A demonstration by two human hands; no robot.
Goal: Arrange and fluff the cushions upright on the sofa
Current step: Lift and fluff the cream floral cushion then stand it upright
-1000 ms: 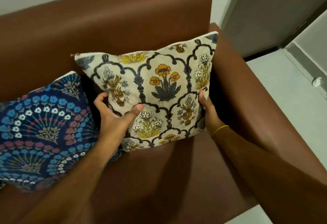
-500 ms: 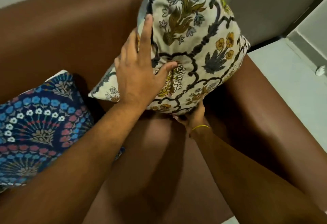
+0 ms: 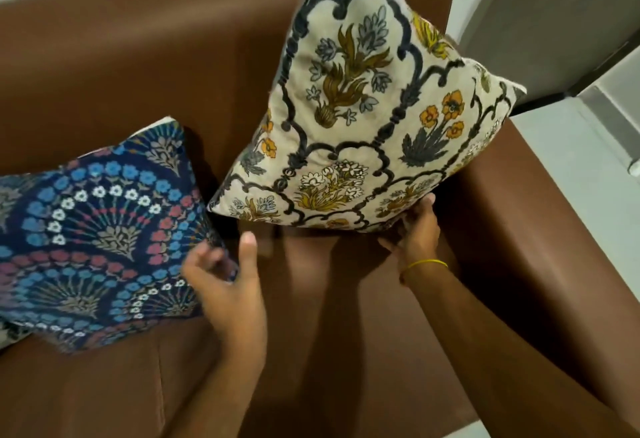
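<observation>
A cream cushion (image 3: pixel 363 126) with grey arches and yellow flowers is raised and tilted above the brown sofa seat (image 3: pixel 339 333), near the right armrest. My right hand (image 3: pixel 414 230) holds it from beneath at its lower right edge. My left hand (image 3: pixel 228 285) hangs blurred below the cushion's lower left corner, fingers apart, touching nothing I can make out. A dark blue cushion (image 3: pixel 93 230) with fan-shaped flower patterns leans against the sofa back (image 3: pixel 138 67) on the left.
The sofa's right armrest (image 3: pixel 540 223) runs along the right side of the seat. Beyond it lie pale floor (image 3: pixel 581 174) and a grey wall panel (image 3: pixel 547 22). A yellow band circles my right wrist.
The cream cushion was lifted off the seat and turned up on end. My left hand has come off its face and dropped down to the left; my right hand moved under its lower edge.
</observation>
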